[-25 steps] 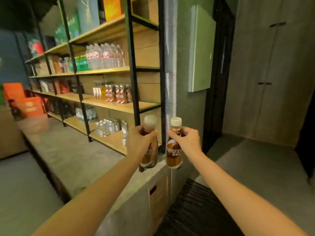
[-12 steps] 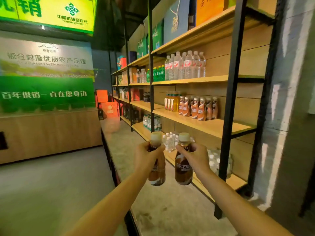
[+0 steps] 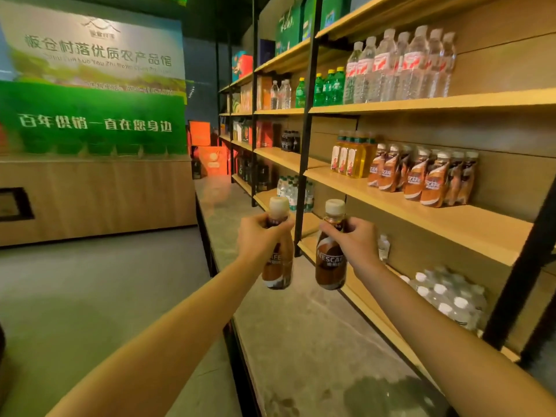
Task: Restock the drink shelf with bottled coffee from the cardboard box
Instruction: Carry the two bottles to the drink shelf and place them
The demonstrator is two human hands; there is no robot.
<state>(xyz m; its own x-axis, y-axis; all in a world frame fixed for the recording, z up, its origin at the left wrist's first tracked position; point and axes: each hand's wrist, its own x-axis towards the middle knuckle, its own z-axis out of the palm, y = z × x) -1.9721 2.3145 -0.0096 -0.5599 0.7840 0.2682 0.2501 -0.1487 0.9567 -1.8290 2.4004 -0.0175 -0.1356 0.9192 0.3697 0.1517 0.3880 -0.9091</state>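
Gripped by both hands, left (image 3: 260,236) and right (image 3: 355,240), two brown white-capped plastic coffee bottles (image 3: 330,260) hang near the black upright post (image 3: 304,158); collision is judged possible.

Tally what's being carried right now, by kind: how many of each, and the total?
Coffee bottles: 2 (left bottle in the left hand, right bottle in the right hand)
Other kinds: 0
Total: 2
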